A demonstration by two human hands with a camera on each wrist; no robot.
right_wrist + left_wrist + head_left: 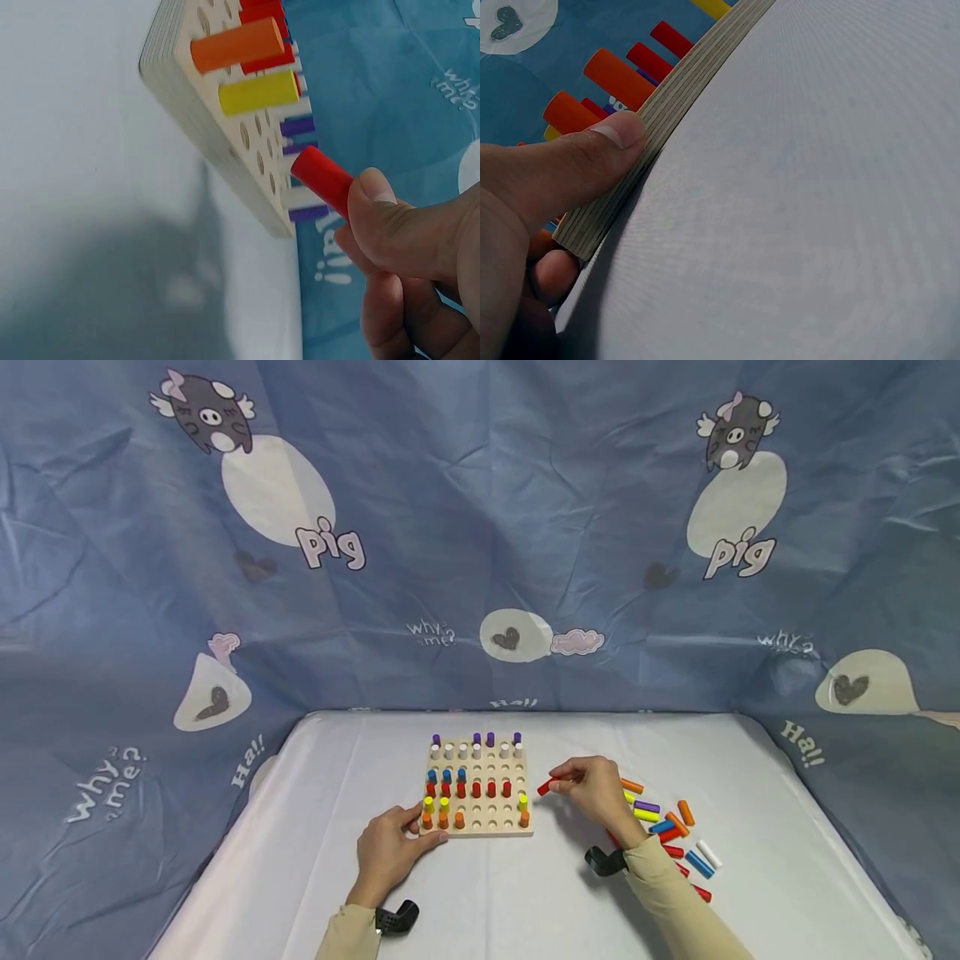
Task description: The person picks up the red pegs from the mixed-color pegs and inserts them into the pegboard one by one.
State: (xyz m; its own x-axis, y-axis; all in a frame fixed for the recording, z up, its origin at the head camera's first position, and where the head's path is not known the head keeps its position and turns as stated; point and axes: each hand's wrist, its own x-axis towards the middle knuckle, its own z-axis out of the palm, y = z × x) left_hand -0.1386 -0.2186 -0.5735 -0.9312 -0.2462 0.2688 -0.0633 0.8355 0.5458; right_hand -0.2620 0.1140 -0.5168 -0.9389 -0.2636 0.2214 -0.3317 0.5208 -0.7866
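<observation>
A wooden pegboard [491,828] stands on the white table, with rows of purple, white, blue, red, yellow and orange pegs upright in its holes. My left hand [388,850] grips its near left corner; in the left wrist view the thumb [619,135] lies along the front edge, close to an orange peg [622,79]. Just off the board's right side, my right hand [596,789] pinches a red peg [326,180] between thumb and fingers. That peg is tilted, its free end pointing at the board. Nearest it on the board are a yellow peg [259,92] and purple pegs.
To the right of the board lie loose pegs in a scattered pile, among them a white peg [708,854], a blue peg [700,864] and an orange peg [686,812]. My right forearm passes over part of them. A blue patterned cloth [450,527] hangs around the table [300,827].
</observation>
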